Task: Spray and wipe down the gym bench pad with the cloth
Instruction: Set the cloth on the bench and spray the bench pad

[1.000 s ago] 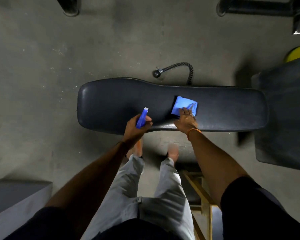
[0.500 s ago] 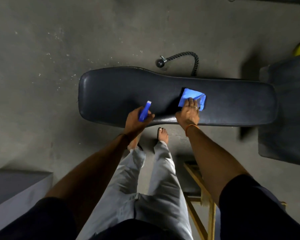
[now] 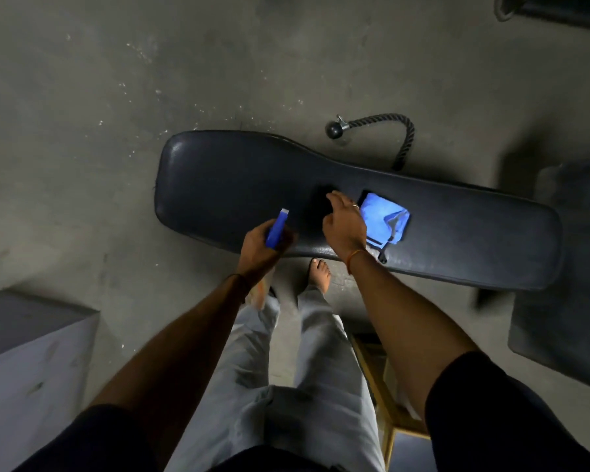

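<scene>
Cloth (image 3: 384, 219) flat on pad (image 3: 457, 240), touching right hand (image 3: 344, 224) on its right side. Right grip loose, empty; left hand (image 3: 261, 245) closed round spray bottle (image 3: 276, 228).

Readable text: none | checked: slim blue spray bottle (image 3: 276, 229), folded blue cloth (image 3: 384, 218), dark padded bench (image 3: 457, 229) | no labels legible

My left hand (image 3: 259, 245) is curled closed around a blue spray bottle (image 3: 276, 229), forearm reaching forward, a dark band at the wrist. My right hand (image 3: 344, 223) is loosely spread, fingers (image 3: 336, 198) extended forward, a ring on one, an orange thread around the wrist.
</scene>
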A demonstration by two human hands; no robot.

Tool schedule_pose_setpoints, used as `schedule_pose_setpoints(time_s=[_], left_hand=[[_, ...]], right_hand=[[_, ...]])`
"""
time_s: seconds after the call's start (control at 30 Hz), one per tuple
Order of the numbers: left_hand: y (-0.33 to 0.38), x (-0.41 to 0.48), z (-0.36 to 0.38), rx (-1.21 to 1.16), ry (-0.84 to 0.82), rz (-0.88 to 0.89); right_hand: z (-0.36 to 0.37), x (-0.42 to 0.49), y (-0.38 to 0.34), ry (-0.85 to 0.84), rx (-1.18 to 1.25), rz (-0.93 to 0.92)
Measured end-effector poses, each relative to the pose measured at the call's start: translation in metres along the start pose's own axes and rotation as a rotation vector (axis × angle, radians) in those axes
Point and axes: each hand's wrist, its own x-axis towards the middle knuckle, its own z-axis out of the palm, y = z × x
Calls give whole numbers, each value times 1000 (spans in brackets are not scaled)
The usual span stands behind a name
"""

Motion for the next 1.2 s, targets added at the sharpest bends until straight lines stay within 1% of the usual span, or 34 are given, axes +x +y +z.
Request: schedule_pose_setpoints(time_s=[0.13, 0.2, 0.27, 0.33, 0.47, 0.53, 0.67, 0.87, 0.97, 1.03, 1.2], left_hand=[[-19, -4, -7, 36, 153, -67], [-32, -7, -11, 42, 192, -88], [-45, -9, -18, 25, 211, -110], [-58, -9, -25, 9, 260, -131], [-75, -5, -42, -12, 337, -130], [-87, -4, -51, -12, 368, -138], [-103, -10, -68, -15, 440, -155], [-129, -28, -89, -43, 498, -205], [-131, -35, -100, -25, 578, -261], [-127, -37, -106, 1, 609, -268], [-132, -42, -109, -64, 572, -307]], right_hand=[[18, 23, -12, -63, -60, -117], [32, 33, -21, -92, -101, -182], [48, 45, -31, -87, -140, -224], [65, 57, -45, -44, -177, -262], [95, 73, -58, 43, -226, -252], [105, 69, -52, 100, -296, -268], [114, 64, -39, 142, -404, -314], [114, 61, -43, 155, -410, -291], [113, 62, -43, 160, -399, -294], [114, 62, -43, 166, -395, -298], [115, 62, -43, 176, -389, -301]])
